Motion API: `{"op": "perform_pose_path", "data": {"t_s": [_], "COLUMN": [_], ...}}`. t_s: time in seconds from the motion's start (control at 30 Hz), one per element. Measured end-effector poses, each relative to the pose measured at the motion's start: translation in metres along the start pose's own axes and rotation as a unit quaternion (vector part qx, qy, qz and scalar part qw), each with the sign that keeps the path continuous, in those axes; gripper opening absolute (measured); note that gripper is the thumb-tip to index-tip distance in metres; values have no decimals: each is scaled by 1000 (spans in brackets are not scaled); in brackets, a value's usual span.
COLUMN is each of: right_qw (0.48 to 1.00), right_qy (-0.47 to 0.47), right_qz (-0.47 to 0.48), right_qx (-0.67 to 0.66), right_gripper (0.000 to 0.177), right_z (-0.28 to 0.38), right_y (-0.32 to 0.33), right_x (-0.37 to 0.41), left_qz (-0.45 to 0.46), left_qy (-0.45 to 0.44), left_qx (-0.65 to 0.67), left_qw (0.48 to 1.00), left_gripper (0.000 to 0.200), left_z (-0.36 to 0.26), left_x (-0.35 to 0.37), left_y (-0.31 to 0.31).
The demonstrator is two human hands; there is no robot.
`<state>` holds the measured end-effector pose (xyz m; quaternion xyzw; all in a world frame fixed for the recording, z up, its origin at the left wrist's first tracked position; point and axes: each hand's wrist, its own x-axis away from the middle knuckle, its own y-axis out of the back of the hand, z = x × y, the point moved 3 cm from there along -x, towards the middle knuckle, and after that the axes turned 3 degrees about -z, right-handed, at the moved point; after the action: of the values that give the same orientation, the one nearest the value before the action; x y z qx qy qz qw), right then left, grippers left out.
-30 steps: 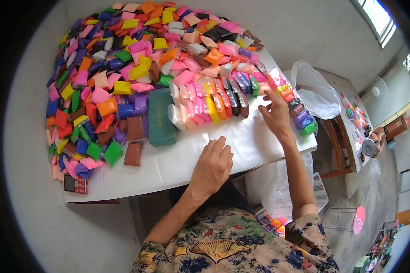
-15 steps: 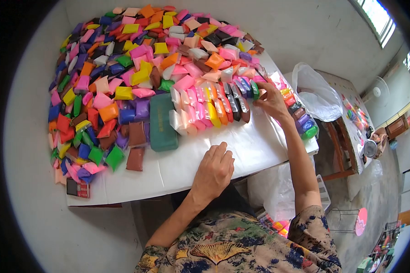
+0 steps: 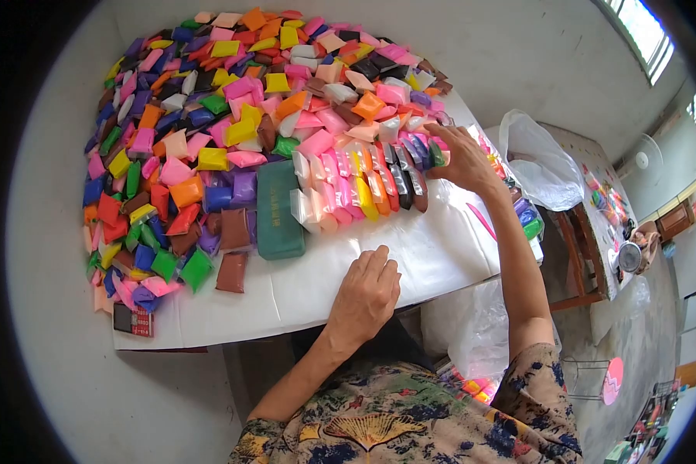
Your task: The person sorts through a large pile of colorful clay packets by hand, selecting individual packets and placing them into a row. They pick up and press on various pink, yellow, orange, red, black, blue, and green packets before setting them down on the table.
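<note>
My right hand [image 3: 465, 161] is at the right end of two rows of small clear-wrapped colored packets [image 3: 366, 199]. Its thumb and fingers curve around a green packet [image 3: 438, 152] that ends the upper row, beside blue and purple ones. My left hand [image 3: 366, 296] is closed in a loose fist above the table's front edge, with nothing visible in it. A dark green box [image 3: 280, 210] lies against the left end of the rows.
A large heap of colored packets [image 3: 185, 147] covers the left and back of the white-covered table [image 3: 301, 309]. A red phone [image 3: 133, 319] lies front left. Past my right forearm are a pink strip [image 3: 481, 221], more packets [image 3: 530, 220] and a clear plastic bag [image 3: 541, 166].
My right hand has shifted slightly up and its fingers now curve further over the row's green end packet. More of the pink strip shows beside my forearm. My left hand stays almost still.
</note>
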<state>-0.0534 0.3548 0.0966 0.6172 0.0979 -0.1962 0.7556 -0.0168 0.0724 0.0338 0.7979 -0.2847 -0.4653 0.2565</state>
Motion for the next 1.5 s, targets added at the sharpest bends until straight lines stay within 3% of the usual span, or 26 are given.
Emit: {"op": "perform_pose_path", "data": {"t_s": [0.13,0.23,0.43,0.73,0.83,0.93,1.03,1.23,1.43,1.5], "right_qw": [998,983,968,966,963,964,988,976,982,978], "right_qy": [10,3,-35,-110,-60,-54,-22,-59,5,-12], "right_qz": [22,24,8,0,-21,18,25,118,91,93], "right_qx": [-63,-181,-248,-235,-262,-261,-150,-173,-165,-185], "right_gripper": [85,78,67,71,81,90,92,92,87,87], "right_z": [-4,-10,-16,-19,-15,-22,-21,3,-1,-8], "right_y": [-13,-26,-36,-43,-31,-19,-14,-6,-24,-29], "right_x": [-13,-16,-9,-8,-1,6,2,-18,-19,-17], "left_qz": [-3,-1,-1,-7,-5,-5,-9,-9,-16,-12], "left_qy": [-4,-4,-6,-5,-7,-9,-11,-6,-13,-14], "left_qx": [-2,-3,-9,-8,-13,-18,-22,-13,-19,-22], "left_qw": [1000,1000,1000,1000,1000,1000,1000,1000,1000,1000], "left_gripper": [19,19,19,20,20,20,20,20,19,19], "left_z": [0,0,-1,0,0,-1,-1,-1,0,-1], "left_x": [0,0,0,1,1,0,1,0,1,1], "left_y": [1,0,0,-1,-1,-1,-1,-1,-2,-2]}}
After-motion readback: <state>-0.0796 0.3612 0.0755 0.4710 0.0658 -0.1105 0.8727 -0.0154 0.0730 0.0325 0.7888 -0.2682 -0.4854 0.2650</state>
